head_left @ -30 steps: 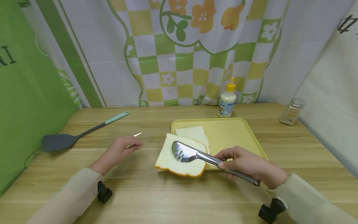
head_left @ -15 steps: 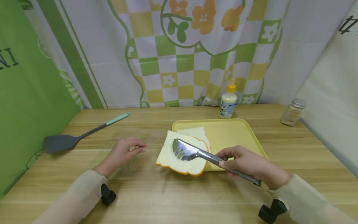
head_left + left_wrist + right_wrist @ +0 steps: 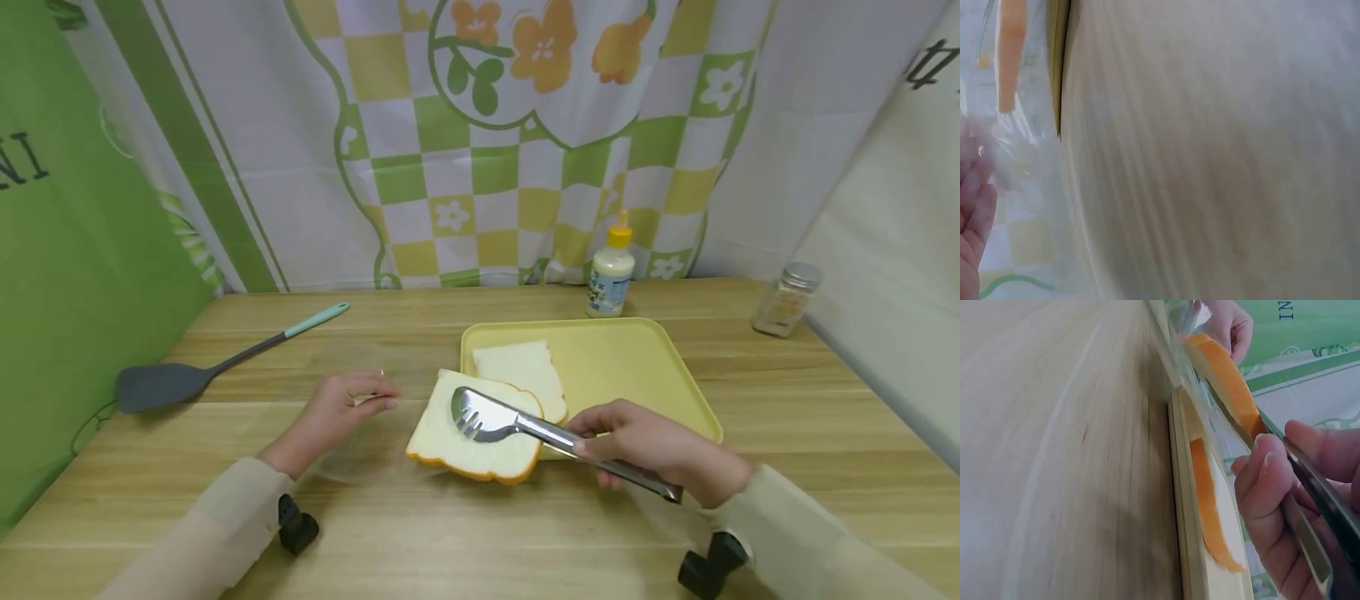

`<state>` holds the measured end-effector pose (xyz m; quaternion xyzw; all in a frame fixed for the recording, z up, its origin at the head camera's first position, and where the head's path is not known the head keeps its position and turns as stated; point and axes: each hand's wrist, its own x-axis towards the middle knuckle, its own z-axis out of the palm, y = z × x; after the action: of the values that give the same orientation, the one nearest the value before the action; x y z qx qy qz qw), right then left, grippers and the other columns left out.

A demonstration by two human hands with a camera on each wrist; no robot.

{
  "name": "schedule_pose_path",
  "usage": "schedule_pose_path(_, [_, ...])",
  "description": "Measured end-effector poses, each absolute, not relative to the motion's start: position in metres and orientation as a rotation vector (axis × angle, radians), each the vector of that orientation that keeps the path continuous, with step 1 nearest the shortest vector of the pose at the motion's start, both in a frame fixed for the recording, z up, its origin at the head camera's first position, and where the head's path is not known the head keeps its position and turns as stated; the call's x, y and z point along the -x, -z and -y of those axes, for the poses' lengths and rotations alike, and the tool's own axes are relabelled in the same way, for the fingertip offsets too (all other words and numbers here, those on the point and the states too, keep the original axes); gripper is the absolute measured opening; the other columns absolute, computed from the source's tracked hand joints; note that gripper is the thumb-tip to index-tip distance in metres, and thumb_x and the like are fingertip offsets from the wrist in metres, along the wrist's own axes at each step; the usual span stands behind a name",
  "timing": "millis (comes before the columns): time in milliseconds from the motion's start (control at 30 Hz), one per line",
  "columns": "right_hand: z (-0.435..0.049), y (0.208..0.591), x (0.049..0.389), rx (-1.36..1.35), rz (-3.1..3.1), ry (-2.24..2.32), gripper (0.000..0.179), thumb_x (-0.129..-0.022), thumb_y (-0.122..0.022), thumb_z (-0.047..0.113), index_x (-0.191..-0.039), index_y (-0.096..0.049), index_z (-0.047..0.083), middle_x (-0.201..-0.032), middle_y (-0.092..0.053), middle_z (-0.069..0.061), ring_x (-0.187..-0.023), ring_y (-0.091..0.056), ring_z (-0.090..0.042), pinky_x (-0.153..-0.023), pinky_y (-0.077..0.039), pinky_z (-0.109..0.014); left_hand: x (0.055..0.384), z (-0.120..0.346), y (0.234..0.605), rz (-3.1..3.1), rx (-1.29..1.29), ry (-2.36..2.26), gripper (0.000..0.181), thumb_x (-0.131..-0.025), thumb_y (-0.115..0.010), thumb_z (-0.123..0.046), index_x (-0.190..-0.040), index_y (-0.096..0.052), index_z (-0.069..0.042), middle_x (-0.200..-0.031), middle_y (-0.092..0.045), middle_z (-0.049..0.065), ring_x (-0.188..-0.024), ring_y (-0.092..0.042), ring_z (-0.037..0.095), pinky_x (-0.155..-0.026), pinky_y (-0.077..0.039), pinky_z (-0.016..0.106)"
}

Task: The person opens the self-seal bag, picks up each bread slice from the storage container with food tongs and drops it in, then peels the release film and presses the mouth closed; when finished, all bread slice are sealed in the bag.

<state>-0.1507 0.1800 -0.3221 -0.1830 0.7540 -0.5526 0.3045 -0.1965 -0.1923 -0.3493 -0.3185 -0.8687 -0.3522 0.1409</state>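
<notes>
My right hand (image 3: 648,446) grips a pair of metal tongs (image 3: 551,433). Between their ends is a slice of white bread (image 3: 431,425) with an orange-brown crust, held above the tray's left edge. In the right wrist view the slice (image 3: 1229,381) is raised and tilted. A second bread slice (image 3: 525,367) lies on the left part of the yellow tray (image 3: 626,358). Left of the bread, my left hand (image 3: 341,417) pinches a thin clear plastic bag (image 3: 1016,150), hard to make out in the head view. The raised slice reaches up to the plastic in the right wrist view.
A spatula (image 3: 168,385) with a mint handle lies at the table's left. Behind the tray stands a squeeze bottle (image 3: 610,279) with a yellow cap. A glass jar (image 3: 786,302) with a metal lid is at the right edge. Patterned cloth (image 3: 495,192) hangs behind the table.
The tongs and their slice have shifted slightly left and nearer the person. My left hand has moved a little right, toward the bread, still pinching the plastic.
</notes>
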Motion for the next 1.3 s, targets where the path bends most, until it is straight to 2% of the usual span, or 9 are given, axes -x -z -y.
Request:
schedule_pose_path(133, [-0.171,0.322,0.153,0.454,-1.989,1.479,0.032,-0.090,-0.056,0.009,-0.114,-0.054,-0.012,-0.077,-0.054,-0.011,-0.051,-0.053,-0.009,-0.048,-0.046,-0.020,0.195,0.188,0.350,2.456,0.970,1.052,0.011,-0.076,-0.071,0.001,-0.086,-0.072,-0.003,-0.088,-0.071,0.005,-0.084,-0.065,0.014,-0.074,-0.054,0.028])
schedule_pose_path(233, [-0.165,0.322,0.154,0.441,-1.986,1.495,0.031,-0.090,-0.055,0.008,-0.113,-0.053,-0.012,-0.076,-0.053,-0.010,-0.051,-0.053,-0.010,-0.047,-0.046,-0.020,0.194,0.185,0.350,2.452,0.968,1.079,0.011,-0.077,-0.069,0.002,-0.087,-0.072,-0.003,-0.088,-0.070,0.007,-0.082,-0.065,0.015,-0.073,-0.054,0.027])
schedule_pose_path(533, [-0.157,0.322,0.155,0.381,-1.907,1.549,0.031,-0.089,-0.055,0.006,-0.113,-0.050,-0.014,-0.075,-0.052,-0.008,-0.052,-0.054,-0.009,-0.049,-0.046,-0.019,0.191,0.179,0.347,2.531,0.850,1.114,0.013,-0.080,-0.067,0.001,-0.090,-0.072,-0.004,-0.092,-0.070,0.006,-0.087,-0.065,0.018,-0.076,-0.054,0.029])
schedule_pose_path(833, [-0.149,0.319,0.153,0.420,-1.938,1.508,0.032,-0.088,-0.057,0.007,-0.112,-0.053,-0.013,-0.076,-0.054,-0.010,-0.050,-0.054,-0.009,-0.047,-0.046,-0.019,0.190,0.174,0.347,2.563,0.826,1.180,0.014,-0.083,-0.065,0.000,-0.094,-0.072,-0.004,-0.100,-0.069,0.012,-0.094,-0.064,0.026,-0.079,-0.053,0.031])
schedule_pose_path(1167, [-0.137,0.321,0.159,0.350,-1.964,1.501,0.029,-0.088,-0.056,0.006,-0.112,-0.054,-0.011,-0.076,-0.052,-0.008,-0.051,-0.053,-0.010,-0.047,-0.046,-0.020,0.189,0.170,0.351,2.547,0.900,1.209,0.016,-0.084,-0.065,-0.002,-0.096,-0.072,-0.010,-0.100,-0.070,0.003,-0.097,-0.064,0.020,-0.084,-0.051,0.029])
schedule_pose_path(1300, [-0.132,0.321,0.157,0.399,-1.949,1.471,0.029,-0.088,-0.058,0.007,-0.111,-0.055,-0.011,-0.075,-0.053,-0.006,-0.050,-0.053,-0.010,-0.047,-0.046,-0.020,0.188,0.170,0.349,2.566,0.858,1.218,0.016,-0.086,-0.062,-0.002,-0.097,-0.072,-0.010,-0.101,-0.069,0.003,-0.098,-0.064,0.019,-0.084,-0.051,0.029])
